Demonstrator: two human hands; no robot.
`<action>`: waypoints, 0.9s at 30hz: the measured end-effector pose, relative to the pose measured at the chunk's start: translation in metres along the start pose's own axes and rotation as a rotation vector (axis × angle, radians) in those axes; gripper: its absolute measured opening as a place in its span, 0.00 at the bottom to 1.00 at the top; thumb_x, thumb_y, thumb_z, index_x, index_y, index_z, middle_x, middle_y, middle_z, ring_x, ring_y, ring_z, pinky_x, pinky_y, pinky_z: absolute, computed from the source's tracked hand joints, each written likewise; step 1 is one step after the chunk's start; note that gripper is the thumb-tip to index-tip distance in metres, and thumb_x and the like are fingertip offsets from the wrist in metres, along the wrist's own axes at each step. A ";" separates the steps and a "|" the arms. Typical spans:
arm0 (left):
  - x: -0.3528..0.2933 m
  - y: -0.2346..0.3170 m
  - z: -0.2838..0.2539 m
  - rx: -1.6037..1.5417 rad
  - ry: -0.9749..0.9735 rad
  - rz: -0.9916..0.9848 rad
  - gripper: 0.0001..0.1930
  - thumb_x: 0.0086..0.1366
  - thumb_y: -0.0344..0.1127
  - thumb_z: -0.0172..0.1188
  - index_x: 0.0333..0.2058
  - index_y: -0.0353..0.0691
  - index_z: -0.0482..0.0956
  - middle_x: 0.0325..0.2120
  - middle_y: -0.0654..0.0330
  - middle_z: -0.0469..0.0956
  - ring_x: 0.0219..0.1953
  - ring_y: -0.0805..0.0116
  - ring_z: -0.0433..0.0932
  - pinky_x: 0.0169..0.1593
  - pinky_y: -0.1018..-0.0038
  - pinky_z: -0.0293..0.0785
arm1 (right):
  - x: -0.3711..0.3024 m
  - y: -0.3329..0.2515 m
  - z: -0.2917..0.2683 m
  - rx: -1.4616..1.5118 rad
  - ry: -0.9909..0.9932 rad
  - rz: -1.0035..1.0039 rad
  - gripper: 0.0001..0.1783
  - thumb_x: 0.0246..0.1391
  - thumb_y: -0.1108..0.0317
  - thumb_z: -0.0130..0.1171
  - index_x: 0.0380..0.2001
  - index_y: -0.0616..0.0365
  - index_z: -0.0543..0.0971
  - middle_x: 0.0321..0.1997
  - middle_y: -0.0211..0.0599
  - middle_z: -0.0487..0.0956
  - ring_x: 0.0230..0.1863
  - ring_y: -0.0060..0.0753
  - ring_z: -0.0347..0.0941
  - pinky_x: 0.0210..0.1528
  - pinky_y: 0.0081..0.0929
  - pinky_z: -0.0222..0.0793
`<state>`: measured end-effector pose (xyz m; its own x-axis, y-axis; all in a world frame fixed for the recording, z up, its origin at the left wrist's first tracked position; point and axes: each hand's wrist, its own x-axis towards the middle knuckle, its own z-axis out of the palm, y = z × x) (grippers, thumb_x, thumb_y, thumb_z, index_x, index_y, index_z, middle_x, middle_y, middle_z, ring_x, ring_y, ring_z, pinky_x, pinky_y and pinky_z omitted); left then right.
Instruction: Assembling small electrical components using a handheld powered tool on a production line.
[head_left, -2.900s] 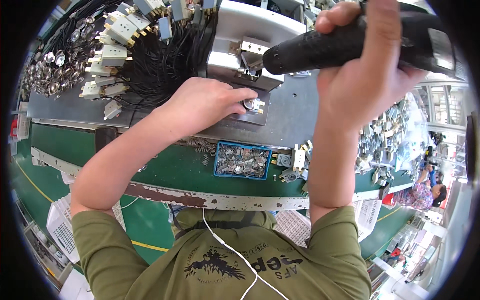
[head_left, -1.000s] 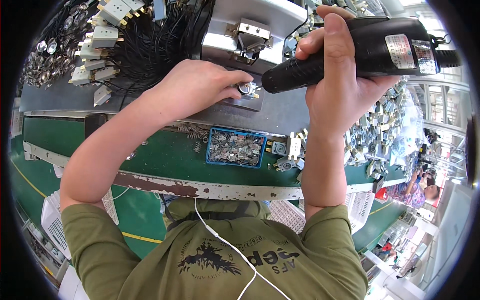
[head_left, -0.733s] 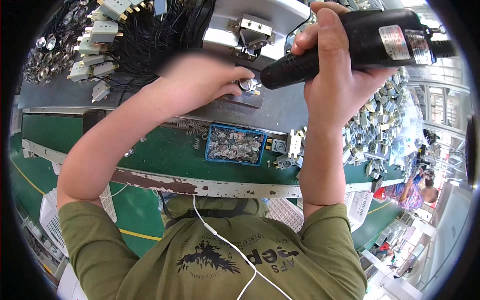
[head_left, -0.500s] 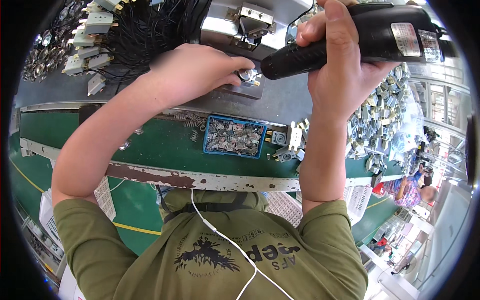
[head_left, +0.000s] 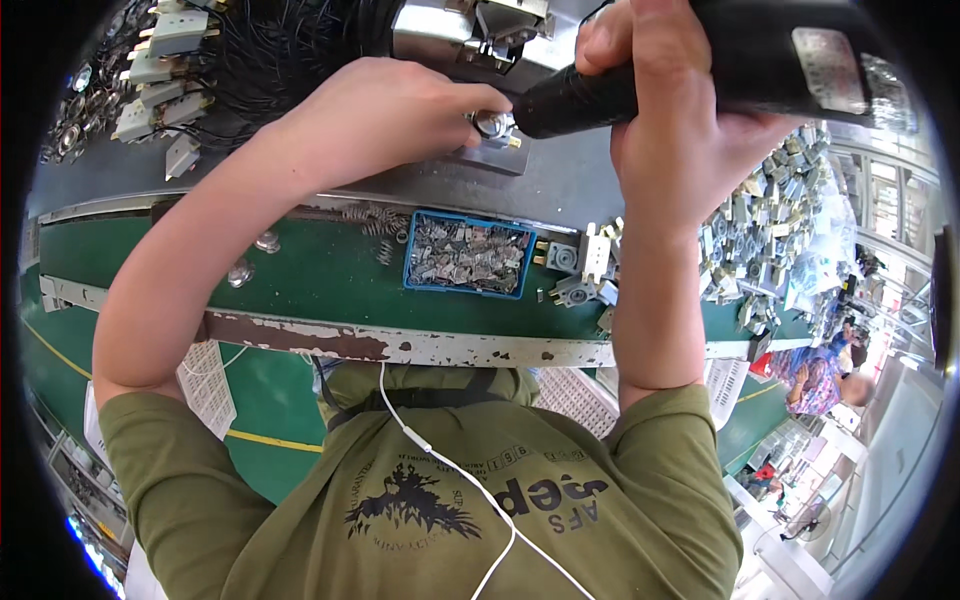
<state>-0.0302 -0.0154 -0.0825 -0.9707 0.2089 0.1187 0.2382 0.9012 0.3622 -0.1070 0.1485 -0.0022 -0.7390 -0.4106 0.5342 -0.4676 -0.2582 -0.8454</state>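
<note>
My right hand (head_left: 668,110) is wrapped round a black power screwdriver (head_left: 765,55), held almost level and slightly blurred. The screwdriver's narrow front end points left and sits right beside a small part with a round silver cap and brass prongs (head_left: 493,125). The fingertips of my left hand (head_left: 405,110) close on that part from the left. Beneath it lies a metal block (head_left: 500,158) on the grey work surface. The bit's tip, and whether it touches the part, cannot be made out.
Black cables (head_left: 285,60) with grey plug bodies (head_left: 150,95) lie far left. Below my hands stands a blue tray (head_left: 465,291) of small metal pieces, with loose springs (head_left: 372,216) beside it. A heap of plug parts (head_left: 760,215) spreads right. Behind the block is a metal fixture (head_left: 505,30).
The screwdriver's front end has come slightly closer to the capped part. The whole view has shifted a little, so the bench sits higher in it. Both hands keep their holds.
</note>
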 end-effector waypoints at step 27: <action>-0.049 0.076 0.038 0.052 -0.076 0.262 0.04 0.56 0.35 0.61 0.29 0.45 0.76 0.27 0.65 0.75 0.35 0.67 0.78 0.40 0.69 0.70 | 0.025 -0.022 0.002 0.046 0.258 -0.215 0.15 0.60 0.73 0.66 0.45 0.68 0.74 0.32 0.39 0.81 0.21 0.26 0.76 0.26 0.23 0.76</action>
<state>0.0339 0.0576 -0.0957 -0.8764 0.4634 0.1312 0.4812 0.8306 0.2804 -0.1142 0.1421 0.0293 -0.7268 -0.1093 0.6781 -0.6080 -0.3568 -0.7092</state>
